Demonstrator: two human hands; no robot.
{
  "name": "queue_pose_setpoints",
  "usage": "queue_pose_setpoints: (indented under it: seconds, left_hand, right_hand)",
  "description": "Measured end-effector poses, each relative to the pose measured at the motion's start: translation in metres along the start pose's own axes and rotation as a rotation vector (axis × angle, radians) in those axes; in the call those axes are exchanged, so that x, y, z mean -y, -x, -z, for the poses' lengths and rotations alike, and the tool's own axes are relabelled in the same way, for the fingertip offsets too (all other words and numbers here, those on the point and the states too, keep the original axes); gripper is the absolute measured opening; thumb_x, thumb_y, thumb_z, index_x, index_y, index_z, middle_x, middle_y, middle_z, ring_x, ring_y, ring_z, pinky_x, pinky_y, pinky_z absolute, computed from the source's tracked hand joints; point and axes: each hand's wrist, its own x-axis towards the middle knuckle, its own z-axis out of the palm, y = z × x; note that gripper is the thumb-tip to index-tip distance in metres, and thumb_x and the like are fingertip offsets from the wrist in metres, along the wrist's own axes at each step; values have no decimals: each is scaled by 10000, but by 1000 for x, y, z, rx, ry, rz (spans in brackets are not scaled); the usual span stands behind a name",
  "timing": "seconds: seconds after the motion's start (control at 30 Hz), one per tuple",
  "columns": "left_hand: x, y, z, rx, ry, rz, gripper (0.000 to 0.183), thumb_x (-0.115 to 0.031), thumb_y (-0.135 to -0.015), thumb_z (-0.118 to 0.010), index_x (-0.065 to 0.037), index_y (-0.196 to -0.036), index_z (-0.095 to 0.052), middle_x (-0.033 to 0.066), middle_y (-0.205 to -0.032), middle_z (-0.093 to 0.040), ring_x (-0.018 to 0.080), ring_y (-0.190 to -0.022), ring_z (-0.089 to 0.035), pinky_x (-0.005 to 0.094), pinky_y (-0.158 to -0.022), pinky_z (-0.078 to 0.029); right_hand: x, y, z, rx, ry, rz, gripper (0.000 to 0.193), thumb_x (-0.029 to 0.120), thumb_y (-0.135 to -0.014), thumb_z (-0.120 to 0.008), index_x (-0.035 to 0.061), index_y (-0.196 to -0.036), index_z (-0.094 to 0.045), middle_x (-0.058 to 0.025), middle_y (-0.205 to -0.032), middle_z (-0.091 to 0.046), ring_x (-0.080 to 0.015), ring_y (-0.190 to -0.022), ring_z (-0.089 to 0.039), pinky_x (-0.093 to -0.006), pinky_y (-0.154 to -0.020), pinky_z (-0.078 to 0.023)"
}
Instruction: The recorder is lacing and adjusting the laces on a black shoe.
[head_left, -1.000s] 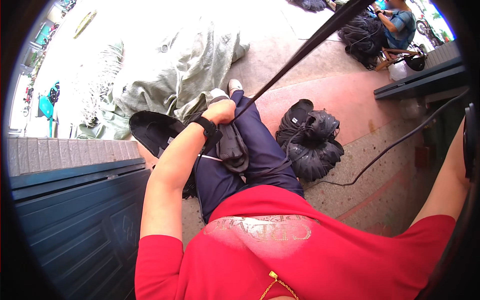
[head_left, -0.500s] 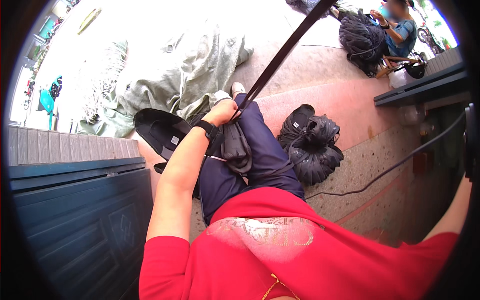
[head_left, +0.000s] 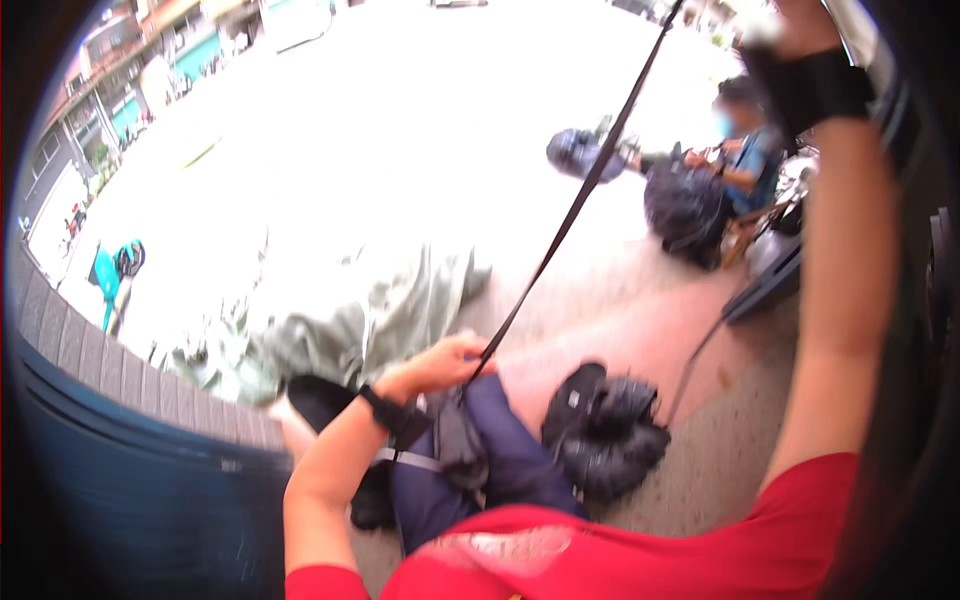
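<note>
My left hand (head_left: 445,362) is closed around a long black strap (head_left: 590,185), just above my lap. From that hand the strap runs taut up and to the right, leaving the picture at the top edge. A folded dark bundle (head_left: 460,440) lies on my lap beneath it. Next to my left wrist sits a black curved, padded-looking piece (head_left: 318,398), partly covered by my forearm. My right hand (head_left: 805,28) is raised high at the upper right, blurred and cut by the edge. Its fingers cannot be made out.
A black bundle of gathered pieces (head_left: 605,440) lies on the ground right of my legs. Grey-green cloth (head_left: 370,310) is heaped ahead. Another person (head_left: 755,165) sits at the far right beside dark bundles (head_left: 690,210). A blue panel (head_left: 150,480) stands at my left.
My right arm has swung into view, raised at the right. The view has tilted up, showing more of the street. My left hand still grips the strap.
</note>
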Motion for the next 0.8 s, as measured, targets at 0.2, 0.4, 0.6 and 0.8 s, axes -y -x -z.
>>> queue_pose_setpoints:
  seconds: [0.2, 0.4, 0.6, 0.8]
  left_hand:
    - [24, 153, 135, -797, 748, -96, 264, -191, -884, -469, -92, -642, -430, 18, -562, -443, 143, -540, -493, 298, -618, -465]
    - [108, 530, 229, -1881, 1070, -166, 252, -34, -872, -379, -99, -633, -333, -19, -534, -267, 108, -431, -275, 262, -493, -325]
    - [122, 445, 217, -1720, 916, 202, 259, -77, -875, -439, -108, -649, -317, -20, -559, -273, 100, -458, -257, 246, -445, -283]
    - [127, 161, 14, -728, 1232, 557, 251, -301, -867, -521, -52, -836, -525, -79, -520, -302, 35, -411, -278, 209, -411, -300]
  right_hand:
    - [-57, 57, 182, -268, -143, -169, 182, 93, -901, -418, 55, -724, -441, -3, -631, -407, -78, -555, -405, -228, -542, -373]
    - [-98, 295, 385, -922, 6, -514, 122, 71, -880, -474, 23, -972, -539, -44, -826, -543, -97, -632, -487, -219, -577, -442]
    - [-229, 424, 115, 34, 341, -885, 247, 210, -874, -487, 52, -1048, -563, -16, -763, -561, -98, -617, -491, -236, -562, -425]
    - [-261, 488, -114, 909, 323, -443, 140, 109, -781, -500, 19, -816, -602, -116, -890, -601, -247, -874, -559, -341, -774, -439]
